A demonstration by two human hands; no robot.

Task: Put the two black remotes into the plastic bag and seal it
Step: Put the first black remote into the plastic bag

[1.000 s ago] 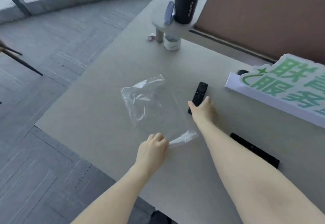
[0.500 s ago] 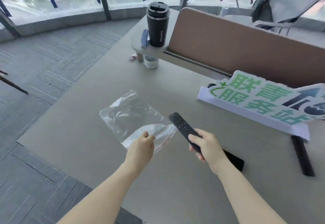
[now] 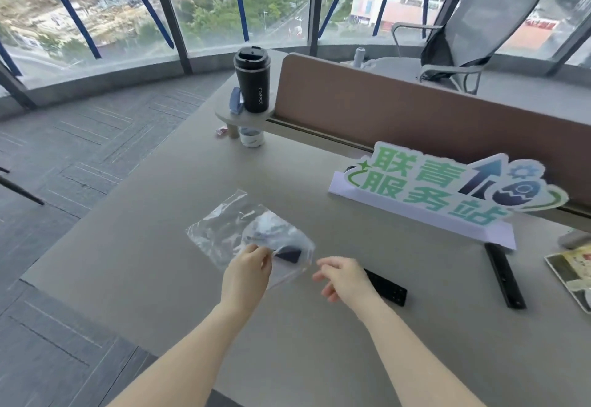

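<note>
A clear plastic bag (image 3: pixel 224 230) lies on the grey table (image 3: pixel 160 272). One black remote (image 3: pixel 287 253) lies inside it, its near end dark at the bag's mouth. My left hand (image 3: pixel 248 274) pinches the bag's near edge at the opening. My right hand (image 3: pixel 343 278) hovers just right of the bag, fingers apart and holding nothing. A second black remote (image 3: pixel 385 288) lies flat on the table directly beyond my right hand, partly hidden by it.
A long black bar (image 3: pixel 504 275) lies farther right below a green and white sign (image 3: pixel 425 198). A black coffee tumbler (image 3: pixel 252 78) stands on a small shelf by the brown divider (image 3: pixel 415 118). A printed sheet (image 3: pixel 572 274) sits at the right edge.
The remote my right hand held is now inside the bag and the hand has let go. My left hand still holds the bag's edge. The camera has tilted up.
</note>
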